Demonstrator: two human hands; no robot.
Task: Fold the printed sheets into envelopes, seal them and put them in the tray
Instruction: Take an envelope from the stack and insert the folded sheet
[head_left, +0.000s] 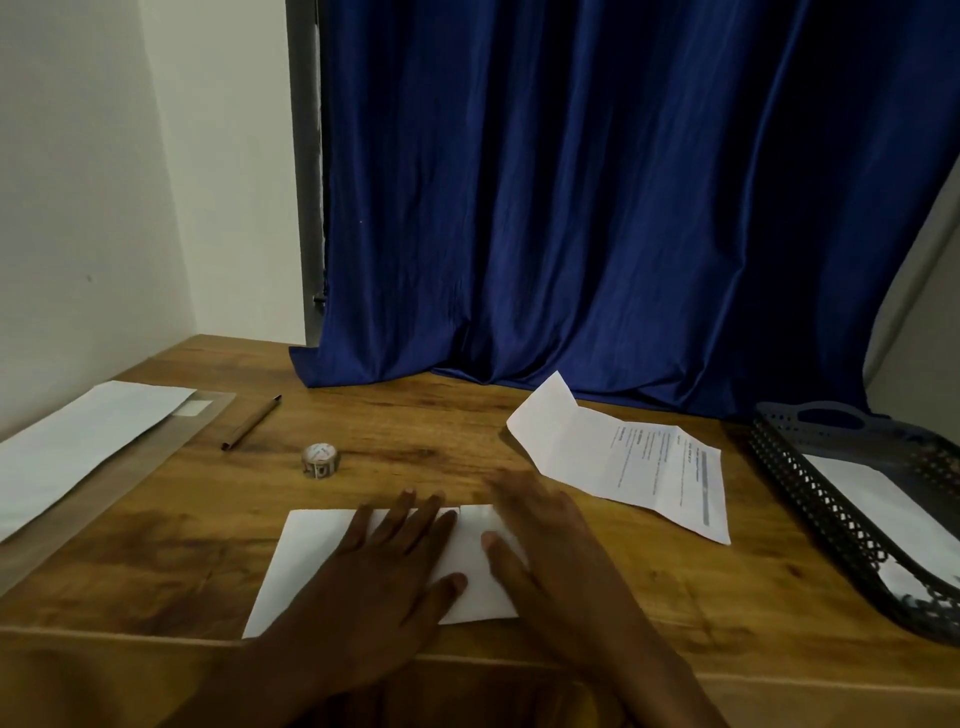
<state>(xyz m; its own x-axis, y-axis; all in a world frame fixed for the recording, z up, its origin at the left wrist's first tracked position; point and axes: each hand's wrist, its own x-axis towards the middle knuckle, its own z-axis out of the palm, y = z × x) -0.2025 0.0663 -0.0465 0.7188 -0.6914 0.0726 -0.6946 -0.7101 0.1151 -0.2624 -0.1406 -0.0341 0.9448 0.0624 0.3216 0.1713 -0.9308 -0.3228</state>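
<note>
Spare envelopes (78, 441) far left, tape roll (320, 460) within reach for sealing; your left hand (384, 566) flat, fingers straight, pinning folded envelope (306, 561) at near edge; right hand (540, 540) flat, likely smoothing seal; printed sheet (639, 467) waits; tray (852, 509) far right.

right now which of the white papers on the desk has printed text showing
The creased printed sheet right of the hands, near the tray. The folded paper under both hands and the envelopes at far left show blank white.
</note>
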